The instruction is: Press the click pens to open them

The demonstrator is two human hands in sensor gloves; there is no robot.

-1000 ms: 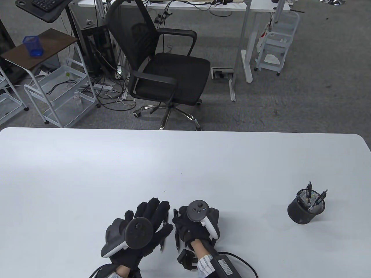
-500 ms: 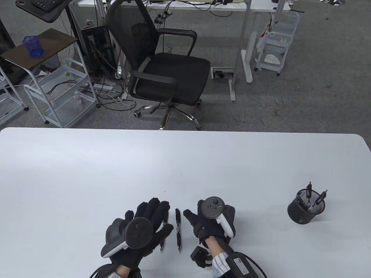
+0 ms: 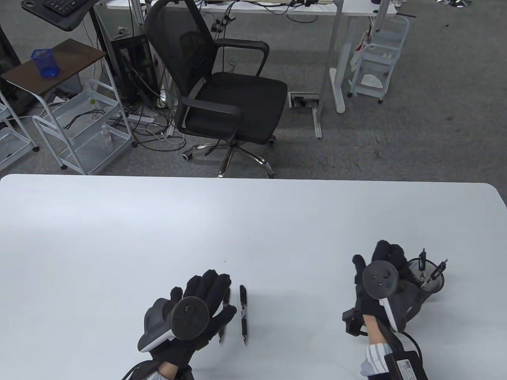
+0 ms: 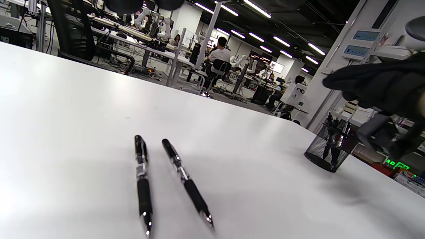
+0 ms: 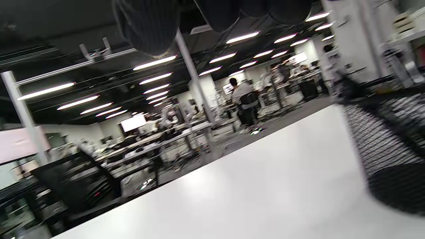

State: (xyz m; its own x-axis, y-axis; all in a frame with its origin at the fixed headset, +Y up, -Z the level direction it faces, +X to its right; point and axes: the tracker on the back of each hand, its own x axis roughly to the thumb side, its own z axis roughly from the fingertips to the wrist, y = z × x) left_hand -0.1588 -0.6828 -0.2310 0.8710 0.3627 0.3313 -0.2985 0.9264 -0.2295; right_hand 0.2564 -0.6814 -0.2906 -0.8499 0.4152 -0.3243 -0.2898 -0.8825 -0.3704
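Two black click pens lie side by side on the white table (image 3: pixel 119 237). One pen (image 3: pixel 243 312) lies free. The other pen (image 3: pixel 221 336) is partly hidden under my left hand (image 3: pixel 206 289), which is spread flat and holds nothing. Both pens show in the left wrist view, one on the left (image 4: pixel 142 186) and one on the right (image 4: pixel 186 179), tips toward the camera. My right hand (image 3: pixel 386 253) is empty and sits against the left side of a black mesh pen cup (image 3: pixel 429 277) that holds several pens. The cup is blurred in the right wrist view (image 5: pixel 391 149).
The mesh cup also shows in the left wrist view (image 4: pixel 328 149), with my right hand (image 4: pixel 382 86) beside it. A black office chair (image 3: pixel 222 91) stands beyond the table's far edge. A cable runs from my right wrist (image 3: pixel 404 356) off the bottom edge.
My right hand let go of the free pen, left it beside the other one, and moved right across the table to the pen cup. My left hand has not moved.
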